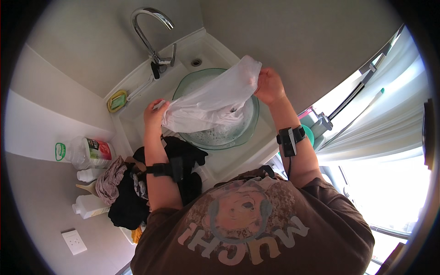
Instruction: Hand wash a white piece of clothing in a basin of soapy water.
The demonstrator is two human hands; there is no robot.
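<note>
A thin white cloth garment (209, 99) is stretched between my two hands above a translucent green basin (254, 127). My left hand (154, 115) grips its gathered left end. At the upper right, my right hand (271, 86) holds the other end, with some fingers hidden behind or inside the fabric. A small dark mark shows on the lower right part of the cloth, which hangs low over the basin. Foamy, soapy water (220, 135) fills the basin, which sits in a white sink (220, 163).
A chrome faucet (141, 31) rises behind the sink, near the drain (196, 62). Green soap (118, 101) lies in a yellow dish on the left ledge beside a white-handled brush (139, 88). Dark clothes (127, 202) are heaped at left near plastic bottles (91, 206). A curtain (385, 113) hangs right.
</note>
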